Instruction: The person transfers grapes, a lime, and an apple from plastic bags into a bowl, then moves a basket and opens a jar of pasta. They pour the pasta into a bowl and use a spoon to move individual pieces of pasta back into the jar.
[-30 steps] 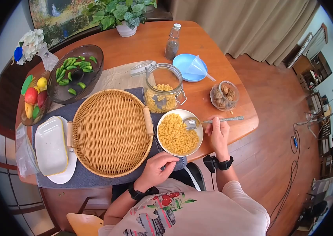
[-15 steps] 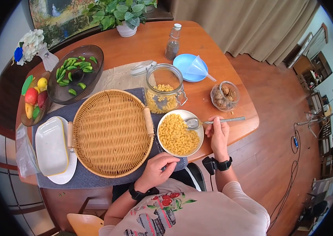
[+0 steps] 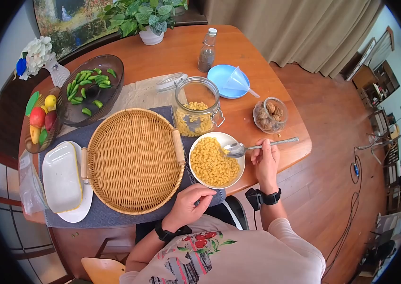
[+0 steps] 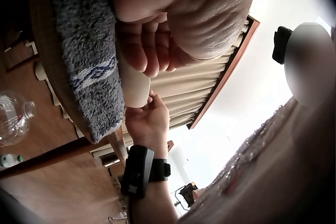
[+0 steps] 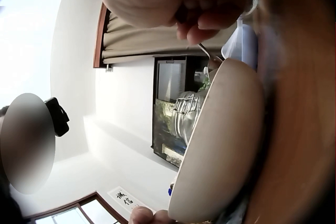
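In the head view, my right hand (image 3: 266, 163) pinches the handle of a metal spoon (image 3: 238, 150), whose head holds a little macaroni over the bowl's right rim. The white bowl (image 3: 241, 173) is filled with dry elbow macaroni (image 3: 212, 163). My left hand (image 3: 191, 206) lies at the near edge of the table with loosely curled fingers, its fingertips right by the bowl's near rim. From the right wrist, the bowl's outer side (image 5: 223, 140) shows large, with the spoon (image 5: 211, 58) above its rim. Behind the bowl stands an open glass clip-top jar (image 3: 195, 106) with more macaroni.
A round wicker tray (image 3: 134, 161) stands left of the bowl on a dark towel (image 3: 110, 218). White dishes (image 3: 61, 177) lie farther left. Behind are a plate of green peppers (image 3: 113, 102), a blue plate (image 3: 217, 78) with a funnel, a bottle (image 3: 207, 52) and a jar of walnuts (image 3: 271, 116).
My right hand has shifted slightly right, drawing the spoon from the macaroni toward the bowl's right rim with a few pieces on it. The left hand has stayed put.
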Demonstrator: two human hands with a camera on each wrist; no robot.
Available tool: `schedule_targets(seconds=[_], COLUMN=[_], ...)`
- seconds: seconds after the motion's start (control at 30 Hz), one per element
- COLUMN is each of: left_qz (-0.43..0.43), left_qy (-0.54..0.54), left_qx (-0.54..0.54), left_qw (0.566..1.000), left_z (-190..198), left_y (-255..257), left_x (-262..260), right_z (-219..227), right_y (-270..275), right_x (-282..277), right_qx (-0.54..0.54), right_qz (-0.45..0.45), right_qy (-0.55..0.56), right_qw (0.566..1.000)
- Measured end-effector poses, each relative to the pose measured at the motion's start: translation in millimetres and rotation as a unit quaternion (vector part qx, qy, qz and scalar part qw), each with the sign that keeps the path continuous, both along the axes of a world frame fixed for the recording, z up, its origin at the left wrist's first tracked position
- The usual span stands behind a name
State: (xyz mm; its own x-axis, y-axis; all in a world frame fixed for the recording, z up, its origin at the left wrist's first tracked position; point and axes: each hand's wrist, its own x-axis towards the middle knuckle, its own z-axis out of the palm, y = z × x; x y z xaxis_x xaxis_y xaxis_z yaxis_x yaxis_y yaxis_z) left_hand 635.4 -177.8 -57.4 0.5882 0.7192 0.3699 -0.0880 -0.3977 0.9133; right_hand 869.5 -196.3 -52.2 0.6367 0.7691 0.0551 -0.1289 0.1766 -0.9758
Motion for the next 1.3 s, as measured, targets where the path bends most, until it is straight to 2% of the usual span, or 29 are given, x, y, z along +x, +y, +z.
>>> schedule_targets(seconds=[0.43, 0.77, 0.97, 1.0, 1.17, 1.23, 1.3], left_qz=[-0.007, -0.005, -0.008, -0.002, 0.003, 0.001, 0.004], left_qy=[0.017, 0.01, 0.01, 0.005, -0.003, -0.006, -0.01], left_qx=[0.005, 0.016, 0.011, 0.006, -0.003, 0.003, 0.007], left_qw=[1.0, 1.0, 1.0, 1.0, 1.0, 1.0, 1.0], left_z=[-2, -2, -1, 0, 0, -1, -1], left_y=[0, 0, 0, -1, -1, -1, 0], left_x=[-1, -1, -1, -1, 0, 0, 0], right_z=[6, 44, 75, 76, 84, 87, 84], right_y=[-1, 12, 38, 43, 60, 62, 63], right_x=[-1, 0, -6, -6, -20, -30, -34], right_qx=[0.025, 0.113, 0.163, 0.186, 0.178, 0.139, 0.144], right_qz=[0.009, 0.035, 0.044, 0.068, 0.1, 0.107, 0.116], right_qy=[0.045, 0.068, 0.016, -0.002, -0.059, -0.135, -0.15], right_qw=[0.999, 0.991, 0.985, 0.98, 0.977, 0.975, 0.971])
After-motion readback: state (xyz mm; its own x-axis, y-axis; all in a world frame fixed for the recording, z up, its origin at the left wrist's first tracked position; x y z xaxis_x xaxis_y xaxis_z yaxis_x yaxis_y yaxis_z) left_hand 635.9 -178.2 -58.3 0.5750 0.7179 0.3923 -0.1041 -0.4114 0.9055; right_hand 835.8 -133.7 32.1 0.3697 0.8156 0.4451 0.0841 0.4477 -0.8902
